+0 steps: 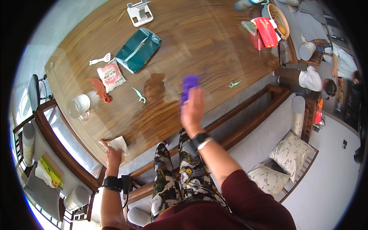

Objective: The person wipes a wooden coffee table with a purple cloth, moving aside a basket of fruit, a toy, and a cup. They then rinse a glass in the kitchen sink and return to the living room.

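Note:
My right hand presses a purple cloth on the wooden table; motion blurs both. A dark wet patch lies to the left of the cloth. Near the table's lower left corner, my left hand holds a folded white tissue, its index finger stretched out towards the table edge. One pale green floss pick rests just left of the wet patch. Another floss pick lies right of the cloth, close to the near edge.
On the left stand a glass mug, a red-brown wing-shaped piece, a printed white packet, a white slotted turner and a dark green bag. Farther off are a white stand, red packaging and a basket. People are at right.

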